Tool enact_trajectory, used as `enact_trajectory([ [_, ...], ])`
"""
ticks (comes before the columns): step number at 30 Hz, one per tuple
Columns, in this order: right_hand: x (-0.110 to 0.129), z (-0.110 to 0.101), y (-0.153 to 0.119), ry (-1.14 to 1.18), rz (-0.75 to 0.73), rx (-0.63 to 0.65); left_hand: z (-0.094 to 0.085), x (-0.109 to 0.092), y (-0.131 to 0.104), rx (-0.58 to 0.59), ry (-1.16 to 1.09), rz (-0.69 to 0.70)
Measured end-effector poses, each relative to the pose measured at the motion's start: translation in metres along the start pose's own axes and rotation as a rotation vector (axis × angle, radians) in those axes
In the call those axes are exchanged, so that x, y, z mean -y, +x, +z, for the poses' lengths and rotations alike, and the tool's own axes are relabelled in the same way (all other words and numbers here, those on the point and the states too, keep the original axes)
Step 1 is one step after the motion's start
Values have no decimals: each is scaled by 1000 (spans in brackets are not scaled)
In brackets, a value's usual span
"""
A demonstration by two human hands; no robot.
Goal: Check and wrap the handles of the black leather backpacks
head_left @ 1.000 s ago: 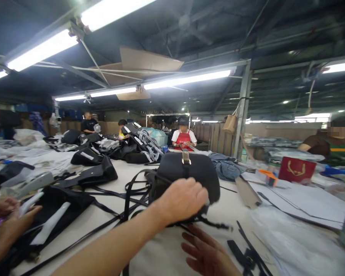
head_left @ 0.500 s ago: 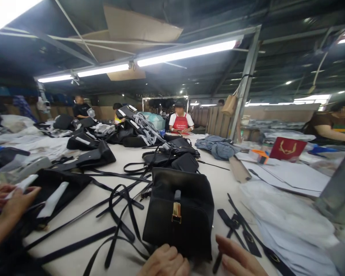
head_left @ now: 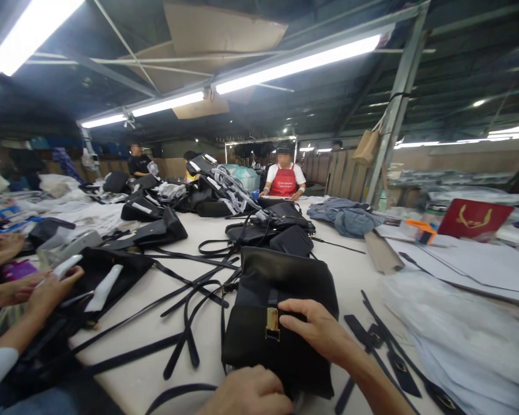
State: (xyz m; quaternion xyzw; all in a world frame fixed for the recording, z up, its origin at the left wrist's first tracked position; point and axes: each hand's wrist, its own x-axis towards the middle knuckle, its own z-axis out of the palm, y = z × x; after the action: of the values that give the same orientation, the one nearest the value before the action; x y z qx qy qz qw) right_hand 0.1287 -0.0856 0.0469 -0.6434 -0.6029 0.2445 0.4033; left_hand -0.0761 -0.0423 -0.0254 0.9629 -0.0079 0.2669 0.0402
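We pin the black handbag [head_left: 281, 323] flat with our left hand [head_left: 248, 395], while our right hand [head_left: 320, 334] fingertips press its gold clasp [head_left: 272, 324], nothing pinched.

We see a black handbag [head_left: 281, 323] of smooth leather-like material with a soft sheen, and its clasp [head_left: 272, 324] is polished gold-toned metal. Left of the handbag, flat black straps [head_left: 185, 300] lie on the matt, pale counter [head_left: 207, 340]; right of it, thin white paper sheets [head_left: 454, 340] look crinkled.
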Motion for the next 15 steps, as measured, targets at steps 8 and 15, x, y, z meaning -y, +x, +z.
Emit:
enact_trajectory([
  [8, -32, 7, 0, 384, 65, 108, -40, 15, 42, -347, -631, -865],
  [15, -46, 13, -6, 193, -95, 8, -21, 20, 51, -339, -651, -972],
])
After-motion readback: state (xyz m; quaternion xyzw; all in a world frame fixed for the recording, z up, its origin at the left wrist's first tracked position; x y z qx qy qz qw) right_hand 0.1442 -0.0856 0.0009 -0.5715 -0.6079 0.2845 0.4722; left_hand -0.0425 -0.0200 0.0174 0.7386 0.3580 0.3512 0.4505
